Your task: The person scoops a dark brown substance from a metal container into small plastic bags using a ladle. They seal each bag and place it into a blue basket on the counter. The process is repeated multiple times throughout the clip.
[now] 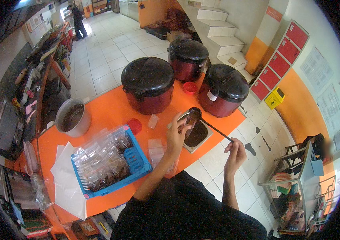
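Observation:
My left hand (176, 136) pinches a small clear plastic bag (189, 123) with something dark inside. In my right hand (235, 151) is the end of a long black ladle (218, 130). The ladle's bowl is at the bag's top, above a rectangular metal pan (207, 138) holding a dark sauce-like substance (196, 136). Beside my left forearm lie several flat clear plastic bags (156, 150). Left of them stands a blue plastic basket (137, 174), packed with filled clear zip bags (107, 165).
Three dark red pots with black lids (147, 78) (188, 49) (227, 82) stand along the orange table's (104, 105) far side. A red cup (190, 88), red lid (134, 126), grey pot (73, 117) and white papers (68, 180) sit around. Someone (77, 22) stands far off.

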Available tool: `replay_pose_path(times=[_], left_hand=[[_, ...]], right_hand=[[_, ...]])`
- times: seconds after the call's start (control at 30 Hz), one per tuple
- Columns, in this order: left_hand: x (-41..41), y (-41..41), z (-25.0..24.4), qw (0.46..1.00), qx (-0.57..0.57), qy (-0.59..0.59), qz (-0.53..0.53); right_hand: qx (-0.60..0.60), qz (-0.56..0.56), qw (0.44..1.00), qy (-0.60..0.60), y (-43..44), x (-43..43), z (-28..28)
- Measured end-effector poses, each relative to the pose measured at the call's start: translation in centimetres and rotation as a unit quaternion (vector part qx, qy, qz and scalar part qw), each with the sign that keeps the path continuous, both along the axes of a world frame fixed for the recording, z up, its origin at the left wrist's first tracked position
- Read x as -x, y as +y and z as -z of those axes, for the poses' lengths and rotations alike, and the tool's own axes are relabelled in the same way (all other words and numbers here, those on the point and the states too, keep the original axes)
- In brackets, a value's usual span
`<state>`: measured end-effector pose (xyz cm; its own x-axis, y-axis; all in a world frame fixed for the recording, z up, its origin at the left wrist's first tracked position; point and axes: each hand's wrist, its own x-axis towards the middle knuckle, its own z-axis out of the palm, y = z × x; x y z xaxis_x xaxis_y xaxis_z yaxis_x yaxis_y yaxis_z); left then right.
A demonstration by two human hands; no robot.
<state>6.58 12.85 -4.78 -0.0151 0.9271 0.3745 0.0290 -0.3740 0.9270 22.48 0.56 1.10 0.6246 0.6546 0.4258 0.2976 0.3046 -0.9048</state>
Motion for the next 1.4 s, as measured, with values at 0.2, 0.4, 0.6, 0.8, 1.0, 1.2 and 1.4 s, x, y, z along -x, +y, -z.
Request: replay_pose_path(times=[0.2,0.4,0.6,0.8,1.0,1.2,1.4], left_hand=[[0.1,-0.5,-1.4,1.0,-0.027,0.0,0.0],[0.3,0.2,-0.4,1.0,-0.001,-0.014,0.003],[1.2,0.3,-0.5,0.996,-0.055,0.071,-0.016],[1.4,1.2,1.2,0.999,-0.035,0.014,0.009],[2.6,0.6,2.5,0.994,0.027,0.103,0.029],[3.4,-0.9,2.0,0.964,-0.083,0.22,-0.122],[5.4,-1.9,-2.5,0.975,-0.055,0.207,-0.058]], right_hand=[[-0.008,0.011,0.999,-0.036,-0.2,0.0,0.7],[-0.029,0.01,0.999,-0.033,0.0,0.2,1.2],[-0.001,0.001,0.999,0.037,0.4,0.3,2.3],[0.023,-0.029,0.992,0.118,1.0,0.5,3.5],[0.026,-0.058,0.977,0.203,1.3,-0.1,5.5],[0.069,-0.116,0.964,0.23,1.7,-3.2,10.3],[0.114,-0.153,0.98,-0.051,2.3,0.1,8.3]])
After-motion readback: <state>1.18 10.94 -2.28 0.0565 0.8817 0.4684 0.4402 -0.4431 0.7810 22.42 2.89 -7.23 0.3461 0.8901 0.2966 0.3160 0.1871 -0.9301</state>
